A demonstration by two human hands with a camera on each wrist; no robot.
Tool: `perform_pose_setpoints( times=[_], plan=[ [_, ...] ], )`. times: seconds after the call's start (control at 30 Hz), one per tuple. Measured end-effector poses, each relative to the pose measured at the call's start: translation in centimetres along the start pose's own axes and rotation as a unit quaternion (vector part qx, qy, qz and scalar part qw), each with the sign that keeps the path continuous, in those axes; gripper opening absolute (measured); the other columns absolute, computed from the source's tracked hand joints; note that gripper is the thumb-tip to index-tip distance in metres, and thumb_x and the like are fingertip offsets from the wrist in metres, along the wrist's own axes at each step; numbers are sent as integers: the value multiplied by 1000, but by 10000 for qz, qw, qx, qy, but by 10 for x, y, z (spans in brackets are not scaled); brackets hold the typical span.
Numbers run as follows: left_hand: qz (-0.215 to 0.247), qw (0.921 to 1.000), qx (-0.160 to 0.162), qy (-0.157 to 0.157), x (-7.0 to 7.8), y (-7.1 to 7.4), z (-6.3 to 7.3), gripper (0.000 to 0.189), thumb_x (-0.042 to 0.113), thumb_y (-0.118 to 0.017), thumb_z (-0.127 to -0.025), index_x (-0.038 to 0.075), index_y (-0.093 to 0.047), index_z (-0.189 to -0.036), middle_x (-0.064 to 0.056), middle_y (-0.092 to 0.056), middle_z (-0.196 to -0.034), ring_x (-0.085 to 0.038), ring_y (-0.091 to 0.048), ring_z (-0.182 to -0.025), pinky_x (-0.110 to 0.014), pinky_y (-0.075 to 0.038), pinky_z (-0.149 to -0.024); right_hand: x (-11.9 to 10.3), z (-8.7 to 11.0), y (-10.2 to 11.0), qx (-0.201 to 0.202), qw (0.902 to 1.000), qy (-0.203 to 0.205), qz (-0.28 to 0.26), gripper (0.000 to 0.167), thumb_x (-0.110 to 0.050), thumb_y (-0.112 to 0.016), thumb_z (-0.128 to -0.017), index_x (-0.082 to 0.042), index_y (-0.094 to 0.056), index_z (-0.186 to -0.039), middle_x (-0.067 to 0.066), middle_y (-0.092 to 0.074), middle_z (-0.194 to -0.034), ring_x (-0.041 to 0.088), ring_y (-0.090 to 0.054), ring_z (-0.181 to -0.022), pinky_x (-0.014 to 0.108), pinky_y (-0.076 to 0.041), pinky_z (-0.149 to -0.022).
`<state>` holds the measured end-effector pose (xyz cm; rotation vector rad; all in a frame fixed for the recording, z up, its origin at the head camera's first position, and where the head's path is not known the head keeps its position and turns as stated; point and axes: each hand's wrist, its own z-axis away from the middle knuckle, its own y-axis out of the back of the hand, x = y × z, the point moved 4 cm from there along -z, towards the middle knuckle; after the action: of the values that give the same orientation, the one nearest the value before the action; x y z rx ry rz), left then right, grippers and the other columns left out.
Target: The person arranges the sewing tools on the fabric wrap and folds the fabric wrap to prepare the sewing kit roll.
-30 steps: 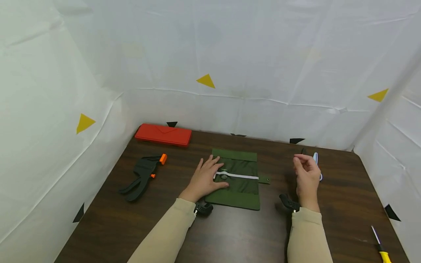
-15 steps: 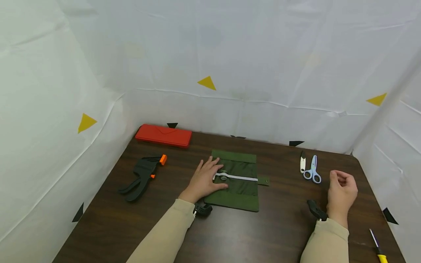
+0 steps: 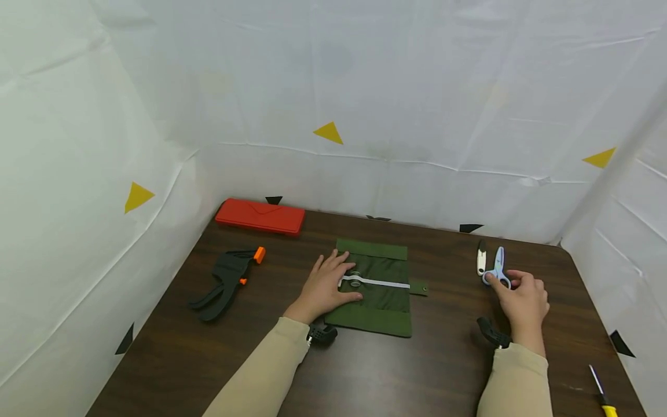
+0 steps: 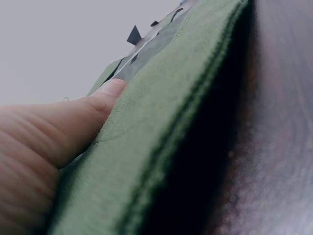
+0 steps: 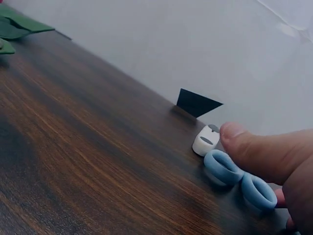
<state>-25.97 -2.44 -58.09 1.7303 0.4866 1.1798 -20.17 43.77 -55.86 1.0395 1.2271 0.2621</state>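
The 2 hands are working well apart at the table. The left hand is resting on the left side of the green cloth roll, fingers spreading loosely and thumb lying across the fabric. The roll is lying unfolded, its white strap running across the middle and over a small round item, its snap tab sticking out to the right.

Over on the right, the right hand is hanging at the light-blue scissors, thumb over 1 handle ring, fingers bending by the other; whether they are pinching it, I cannot tell. The scissors are lying blades toward the back wall, with a white-and-black tool sitting just left of them.

Farther left, a black clamp with 2 orange parts is lying below a red case. A yellow-handled screwdriver is lying near the right edge.
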Motion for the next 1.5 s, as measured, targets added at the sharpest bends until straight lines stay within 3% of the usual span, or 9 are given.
perform_pose_setpoints(
  times=[0.47, 0.77, 0.97, 1.07, 1.13, 1.2, 1.3, 1.4, 1.5],
  plan=[
    [41, 10000, -3, 2, 0, -1, 0, 87, 66, -78, -93, 22, -52, -163, -1, -34, -179, -27, -17, -172, -58, -6, -140, -1, -3, 1, -93, 9998, -146, 19, 77, -52, -74, -100, 8, -59, -146, 40, -47, -144, 59, -37, -137, 75, -25, -109],
    [105, 9999, -19, 27, -2, 0, 0, 86, 65, -79, -94, 22, -52, -163, -3, -34, -179, -28, -16, -172, -59, -5, -140, -3, -2, 0, 238, 9984, -301, -410, 69, -36, -75, -103, 9, -51, -149, 35, -58, -140, 56, -49, -129, 71, -27, -111],
    [42, 10000, -29, 50, -3, 0, -1, 86, 66, -78, -93, 23, -51, -164, -1, -33, -180, -26, -15, -172, -57, -4, -140, -3, 4, 4, 677, 9874, -830, -1166, 53, -29, -72, -105, -2, -48, -144, 10, -62, -111, 25, -57, -96, 33, -44, -82],
    [28, 10000, -18, 53, -4, 0, -1, 87, 66, -78, -93, 24, -51, -164, 0, -33, -180, -25, -15, -172, -56, -5, -140, 0, 3, 5, 1025, 9713, -949, -1925, 35, -25, -73, -105, -16, -53, -132, -4, -55, -102, 9, -51, -86, 20, -42, -69],
    [20, 10000, -13, 63, -4, 0, -1, 87, 66, -78, -93, 23, -51, -164, 0, -33, -180, -25, -15, -172, -56, -5, -140, 0, 3, 6, 1364, 9475, -882, -2756, 29, -17, -73, -104, -24, -54, -125, -7, -53, -100, 6, -50, -86, 15, -42, -68],
    [5, 10000, 10, 53, -4, 0, -1, 87, 66, -78, -93, 23, -52, -164, -1, -34, -179, -26, -15, -172, -57, -5, -140, -2, 3, 7, 1678, 9067, -671, -3811, 31, -8, -73, -103, -25, -56, -122, -4, -54, -100, 6, -52, -87, 13, -45, -69],
    [-37, 10000, 36, 30, -5, -1, -1, 86, 66, -78, -93, 23, -52, -163, -1, -34, -179, -27, -17, -172, -58, -6, -140, -11, 3, 7, 1930, 8105, 29, -5530, 33, 8, -73, -99, -8, -61, -125, 7, -58, -103, 13, -64, -89, 14, -57, -78],
    [-44, 10000, 43, -11, -4, -2, -1, 86, 66, -78, -93, 22, -53, -163, -2, -35, -179, -28, -17, -172, -59, -7, -140, -25, 6, 6, 1598, 7068, 702, -6856, 42, 18, -70, -95, 9, -56, -134, 16, -58, -105, 26, -75, -85, 27, -67, -78],
    [-34, 10000, 15, -30, -3, -2, -1, 86, 67, -77, -94, 22, -53, -163, -2, -35, -179, -28, -17, -172, -59, -7, -140, -42, 10, 1, 1037, 6484, 1064, -7466, 49, 22, -66, -95, 15, -50, -141, 21, -57, -105, 35, -77, -81, 34, -68, -71]
  ],
)
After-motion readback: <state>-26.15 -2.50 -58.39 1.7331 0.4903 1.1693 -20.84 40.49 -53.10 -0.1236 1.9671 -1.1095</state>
